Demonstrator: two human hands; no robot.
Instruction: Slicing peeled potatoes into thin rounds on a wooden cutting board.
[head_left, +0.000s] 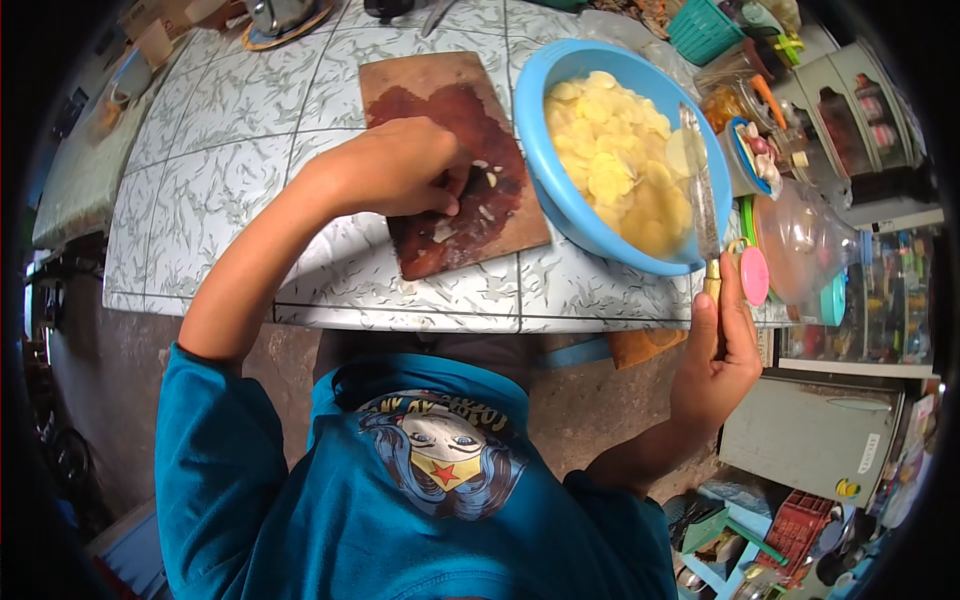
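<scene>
My left hand (405, 166) reaches over a wooden cutting board (517, 229) with a large dark red-brown wet patch. Its fingers curl down toward the board, and whether they pinch anything is hidden. Small pale scraps (491, 178) lie beside the fingertips. My right hand (726, 337) grips the wooden handle of a knife (703, 202), with the blade pointing away from me. The blade passes over the right rim of a blue plastic basin (536, 161). Inside the basin are many thin, pale yellow slices (611, 176), apparently potato, in cloudy liquid. One round slice (684, 154) shows at the blade.
Right of the basin stand a small container of garlic and shallots (759, 157), a large clear plastic bottle (810, 232) and a pink oval lid (754, 276). A teal basket (701, 34) sits behind. The tiled table's front edge (397, 324) runs before me.
</scene>
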